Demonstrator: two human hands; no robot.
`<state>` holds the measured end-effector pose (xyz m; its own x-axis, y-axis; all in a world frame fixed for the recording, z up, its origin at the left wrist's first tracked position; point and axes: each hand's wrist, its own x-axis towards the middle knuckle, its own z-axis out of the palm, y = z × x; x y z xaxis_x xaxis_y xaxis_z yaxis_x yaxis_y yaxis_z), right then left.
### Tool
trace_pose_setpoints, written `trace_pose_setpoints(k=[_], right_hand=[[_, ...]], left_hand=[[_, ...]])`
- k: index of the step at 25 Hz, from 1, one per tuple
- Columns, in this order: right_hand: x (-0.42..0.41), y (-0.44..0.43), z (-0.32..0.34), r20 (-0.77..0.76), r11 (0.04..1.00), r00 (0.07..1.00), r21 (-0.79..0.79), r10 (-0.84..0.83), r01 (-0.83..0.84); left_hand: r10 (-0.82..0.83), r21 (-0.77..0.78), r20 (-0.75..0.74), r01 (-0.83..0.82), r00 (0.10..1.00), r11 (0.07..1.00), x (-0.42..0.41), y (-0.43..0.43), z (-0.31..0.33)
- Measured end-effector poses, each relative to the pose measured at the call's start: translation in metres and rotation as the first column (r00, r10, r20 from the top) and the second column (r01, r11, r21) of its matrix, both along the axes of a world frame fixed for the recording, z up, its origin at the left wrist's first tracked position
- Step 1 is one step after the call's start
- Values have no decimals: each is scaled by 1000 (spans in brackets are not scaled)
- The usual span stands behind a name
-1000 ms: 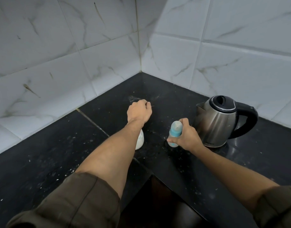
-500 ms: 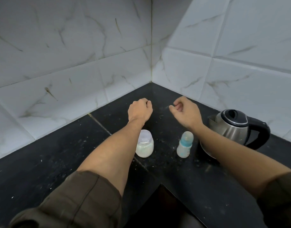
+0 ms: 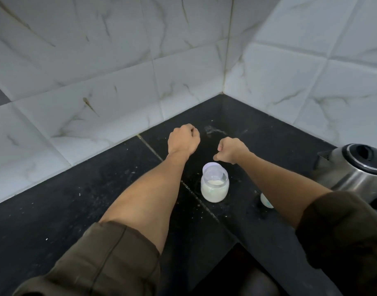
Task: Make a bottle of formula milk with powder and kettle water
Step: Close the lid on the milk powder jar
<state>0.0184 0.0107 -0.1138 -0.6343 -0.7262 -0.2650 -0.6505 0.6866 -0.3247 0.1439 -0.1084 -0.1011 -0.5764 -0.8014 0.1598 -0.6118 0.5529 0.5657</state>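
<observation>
A clear jar [image 3: 214,185] holding white powder stands upright on the black counter [image 3: 76,210], between my two forearms. My left hand [image 3: 183,139] hovers beyond the jar, curled into a fist with nothing in it. Just right of it my right hand [image 3: 231,150] is also curled, fingers down, holding nothing. The small baby bottle [image 3: 265,200] with a pale blue collar stands right of the jar, mostly hidden under my right forearm. The steel kettle [image 3: 352,167] with a black lid sits at the right edge.
White marble-look tiled walls [image 3: 119,82] meet in a corner behind the hands. White specks of powder lie scattered on the counter. The counter's front edge cuts inward near the bottom middle, with a dark gap below.
My right hand let go of the baby bottle, rose and moved left toward my left hand, curling up. The view shifted left; my forearm now covers most of the bottle.
</observation>
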Motion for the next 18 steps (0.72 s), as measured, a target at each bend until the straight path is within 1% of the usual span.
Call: trace_pose_setpoints(k=[2,6,11,15,18], right_hand=[[0,-7,-14,-5,997,1000,77,23,-22],[4,-18,-27,42,989,999,144,24,-29],[6,-29,-36,90,970,994,230,58,-78],[4,-35,-43,32,952,995,290,97,-102],[0,-40,-46,28,953,995,285,95,-100]], left_hand=[[-3,36,30,2,1000,999,0,-9,-14],[-16,90,44,12,999,996,-5,-21,-36],[-19,94,68,12,997,996,-6,-30,-45],[-15,103,85,6,996,995,-8,-36,-50],[-10,106,98,-1,995,994,-8,-36,-52]])
